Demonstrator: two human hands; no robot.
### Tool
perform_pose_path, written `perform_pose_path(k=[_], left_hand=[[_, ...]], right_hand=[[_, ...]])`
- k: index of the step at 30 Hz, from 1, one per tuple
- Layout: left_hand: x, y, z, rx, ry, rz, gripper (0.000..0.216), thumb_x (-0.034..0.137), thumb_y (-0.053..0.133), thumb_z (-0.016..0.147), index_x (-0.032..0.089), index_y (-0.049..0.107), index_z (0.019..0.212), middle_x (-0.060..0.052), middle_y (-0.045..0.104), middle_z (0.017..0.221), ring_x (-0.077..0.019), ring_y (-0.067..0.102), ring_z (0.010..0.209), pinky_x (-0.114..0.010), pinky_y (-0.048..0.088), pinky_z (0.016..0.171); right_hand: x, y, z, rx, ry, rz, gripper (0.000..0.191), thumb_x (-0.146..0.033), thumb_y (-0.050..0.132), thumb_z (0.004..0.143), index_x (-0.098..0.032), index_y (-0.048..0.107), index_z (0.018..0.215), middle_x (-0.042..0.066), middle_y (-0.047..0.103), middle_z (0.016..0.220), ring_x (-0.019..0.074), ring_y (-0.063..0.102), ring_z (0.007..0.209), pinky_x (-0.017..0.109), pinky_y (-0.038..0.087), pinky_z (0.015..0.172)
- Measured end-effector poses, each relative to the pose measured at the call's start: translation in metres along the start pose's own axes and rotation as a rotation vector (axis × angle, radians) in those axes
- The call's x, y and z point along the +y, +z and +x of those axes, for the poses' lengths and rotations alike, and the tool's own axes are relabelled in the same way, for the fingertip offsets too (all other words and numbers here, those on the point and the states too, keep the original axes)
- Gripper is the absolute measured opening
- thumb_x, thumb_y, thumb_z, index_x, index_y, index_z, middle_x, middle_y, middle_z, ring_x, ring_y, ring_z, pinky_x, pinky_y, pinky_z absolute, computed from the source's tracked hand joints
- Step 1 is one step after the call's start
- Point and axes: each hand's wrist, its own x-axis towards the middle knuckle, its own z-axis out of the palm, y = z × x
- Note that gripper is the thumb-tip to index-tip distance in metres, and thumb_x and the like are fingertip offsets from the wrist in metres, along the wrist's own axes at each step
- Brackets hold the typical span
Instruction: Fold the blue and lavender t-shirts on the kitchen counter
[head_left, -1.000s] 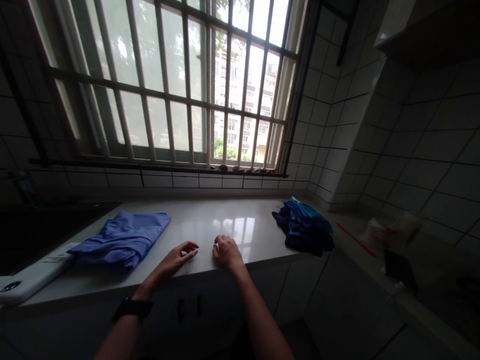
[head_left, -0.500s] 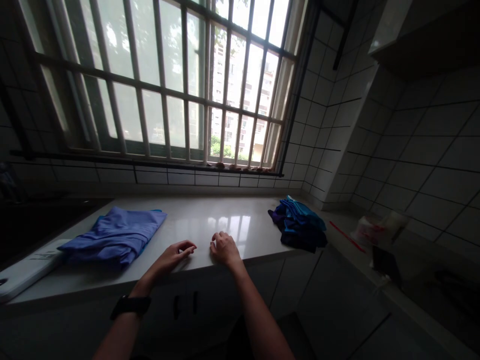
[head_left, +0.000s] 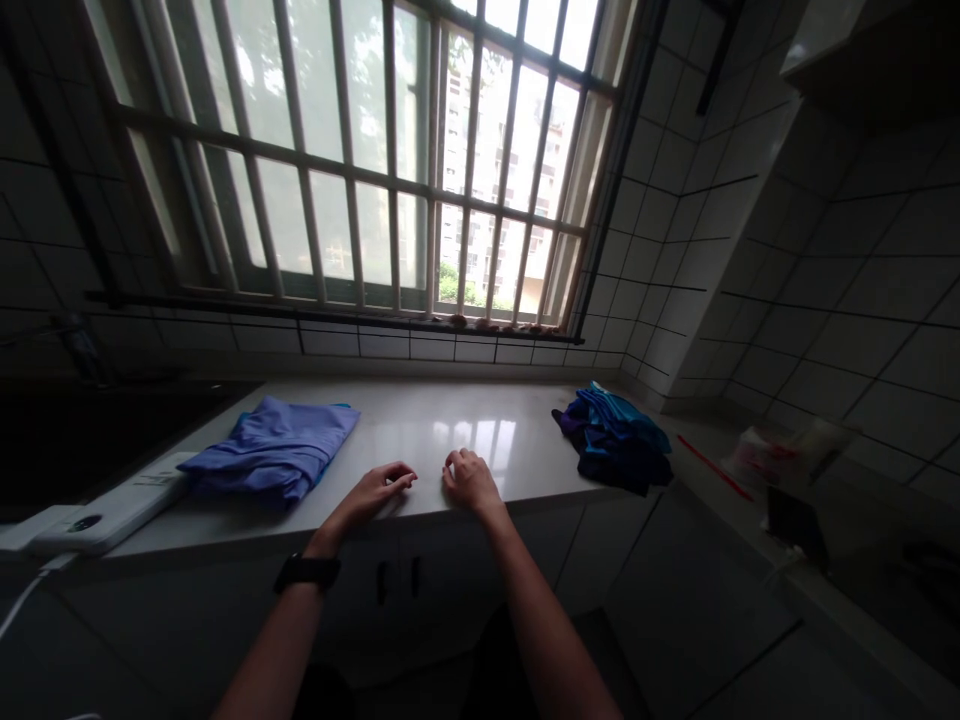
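My left hand (head_left: 380, 489), a black watch (head_left: 307, 572) on its wrist, rests at the front edge of the white countertop (head_left: 409, 420). Its fingers are loosely bent, thumb apart, with nothing in them. Beside it my right hand (head_left: 470, 478) lies palm down, fingers slightly curled and holding nothing visible. A gap separates the two hands. Left of them lies folded lavender-blue cloth (head_left: 274, 450), with a teal edge showing beneath. To the right is a heap of dark blue and teal cloth (head_left: 615, 440). Neither hand touches any cloth.
A white power strip (head_left: 120, 505) with a white cable (head_left: 26, 600) sits at the left, next to a dark sink (head_left: 112, 430). At right, a red strip (head_left: 712, 467) and a plastic bag (head_left: 757, 455) lie on the side counter. A barred window (head_left: 360, 180) is ahead.
My view has turned a little to the left, so everything sits further right in the picture and more of the power strip and its cable shows. Both hands keep about the same pose.
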Motion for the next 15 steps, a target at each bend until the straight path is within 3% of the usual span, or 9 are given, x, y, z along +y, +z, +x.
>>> perform_pose_path(k=[4,7,11,15], left_hand=[[0.003,0.002,-0.001,-0.007,0.001,-0.001,0.048,0.065,0.057,0.074,0.02,0.072,0.084,-0.008,0.078,0.086,-0.0263,0.07,0.084,-0.036,0.054,0.081],[0.006,0.005,-0.003,0.001,-0.013,0.039,0.043,0.059,0.056,0.075,0.02,0.071,0.082,-0.008,0.077,0.086,-0.0252,0.07,0.084,-0.034,0.053,0.08],[0.009,0.007,-0.008,0.006,-0.016,0.079,0.04,0.055,0.055,0.077,0.019,0.072,0.083,-0.008,0.077,0.086,-0.0241,0.067,0.082,-0.033,0.051,0.076],[0.012,0.007,-0.011,0.015,-0.01,0.072,0.04,0.054,0.055,0.078,0.019,0.072,0.083,-0.008,0.077,0.086,-0.0242,0.067,0.082,-0.033,0.051,0.077]], right_hand=[[-0.001,-0.004,-0.007,0.046,0.002,0.133,0.018,-0.02,0.054,0.097,-0.019,0.064,0.111,0.007,0.068,0.102,0.0202,0.064,0.097,0.033,0.047,0.091],[0.015,-0.029,-0.014,0.133,0.059,0.272,0.024,-0.023,0.051,0.096,-0.017,0.06,0.117,0.004,0.064,0.093,0.0182,0.064,0.084,0.03,0.05,0.082],[0.075,-0.106,-0.014,0.267,0.179,0.135,0.033,-0.026,0.053,0.093,-0.018,0.056,0.125,0.007,0.064,0.102,0.0204,0.064,0.086,0.032,0.051,0.081],[0.163,-0.188,-0.01,0.443,0.494,-0.189,0.04,-0.02,0.051,0.095,-0.012,0.054,0.135,0.019,0.061,0.129,0.0273,0.063,0.116,0.036,0.048,0.097]])
